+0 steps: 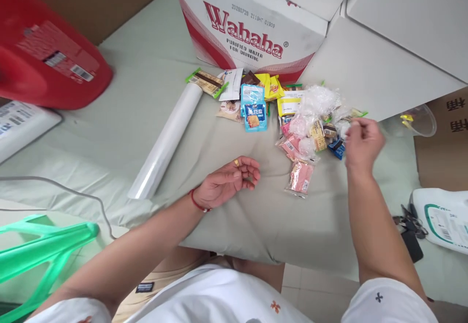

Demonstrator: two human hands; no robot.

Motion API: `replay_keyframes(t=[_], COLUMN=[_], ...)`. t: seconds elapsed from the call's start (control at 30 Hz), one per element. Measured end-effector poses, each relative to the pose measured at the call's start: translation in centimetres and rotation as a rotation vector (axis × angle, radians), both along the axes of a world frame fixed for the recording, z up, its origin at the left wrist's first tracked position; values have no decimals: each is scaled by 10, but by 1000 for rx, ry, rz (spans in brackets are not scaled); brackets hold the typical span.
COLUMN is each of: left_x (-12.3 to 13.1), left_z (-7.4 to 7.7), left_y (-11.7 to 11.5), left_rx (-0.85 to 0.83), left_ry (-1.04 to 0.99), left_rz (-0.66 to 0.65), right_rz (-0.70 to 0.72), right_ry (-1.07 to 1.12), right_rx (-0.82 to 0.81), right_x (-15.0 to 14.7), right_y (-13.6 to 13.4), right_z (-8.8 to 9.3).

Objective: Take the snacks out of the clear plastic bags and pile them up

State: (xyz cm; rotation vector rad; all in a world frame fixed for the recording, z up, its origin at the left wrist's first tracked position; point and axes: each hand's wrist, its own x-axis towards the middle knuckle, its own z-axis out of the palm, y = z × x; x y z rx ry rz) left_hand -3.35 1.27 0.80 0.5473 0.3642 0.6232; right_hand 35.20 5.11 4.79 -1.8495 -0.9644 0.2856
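Observation:
My left hand (228,181) rests palm up on the pale green bed sheet (153,93), fingers loosely curled, nothing in it. A ring and a red wrist cord show on it. My right hand (361,142) hovers at the right edge of a pile of small wrapped snacks (310,128), fingers pinched on a bit of clear plastic wrap (343,125); the motion blurs it. A pink snack packet (302,177) lies nearest me. A blue packet (254,111) sits left of the pile. A roll of clear film (166,142) lies left of my left hand.
A white and red Wahaha water carton (252,25) stands behind the snacks. White boxes (402,45) fill the back right. A red jug (47,54) lies at far left. A green plastic stool (40,250), a clear cup (420,120), keys (411,225) and a white bag (444,220) sit at the edges.

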Motion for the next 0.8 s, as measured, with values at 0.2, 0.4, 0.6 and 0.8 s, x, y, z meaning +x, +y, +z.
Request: replay_keyframes(t=[0.2, 0.4, 0.6, 0.8], left_x=[0, 1, 28, 19], left_z=[28, 70, 63, 58], left_y=[-16, -13, 6, 17], left_rx=[115, 287, 230, 252], left_ry=[62, 288, 464, 576], left_rz=[5, 79, 5, 205], right_rz=[214, 286, 379, 28], right_ry=[-174, 653, 537, -130], right_rx=[-47, 151, -69, -158], right_x=[-92, -128, -169, -140], right_y=[17, -44, -95, -131], right_z=[26, 36, 11, -2])
